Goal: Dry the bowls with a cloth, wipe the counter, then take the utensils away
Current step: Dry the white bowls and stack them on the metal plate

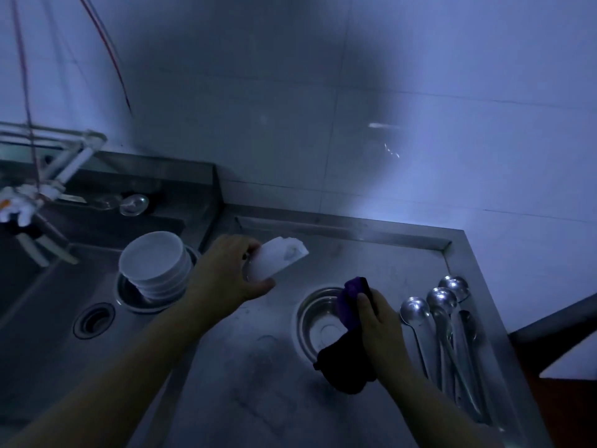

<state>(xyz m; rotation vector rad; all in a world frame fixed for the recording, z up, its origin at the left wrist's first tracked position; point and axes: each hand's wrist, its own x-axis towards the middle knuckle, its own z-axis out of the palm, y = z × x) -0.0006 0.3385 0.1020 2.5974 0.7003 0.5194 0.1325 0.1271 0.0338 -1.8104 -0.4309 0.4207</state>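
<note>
Where the dim light falls, a grey stainless steel counter fills the lower view, with a sunken steel sink on its left side. At the sink's right edge a stack of white round bowls sits tilted inside a steel bowl. Another round steel bowl stands on the counter near the middle. Along the counter's right edge lie several long-handled steel spoons, side by side. The left hand grips a single white bowl, tilted on its side above the counter. The right hand clutches a dark purple cloth over the steel bowl's right rim; the cloth's loose end hangs below the hand.
</note>
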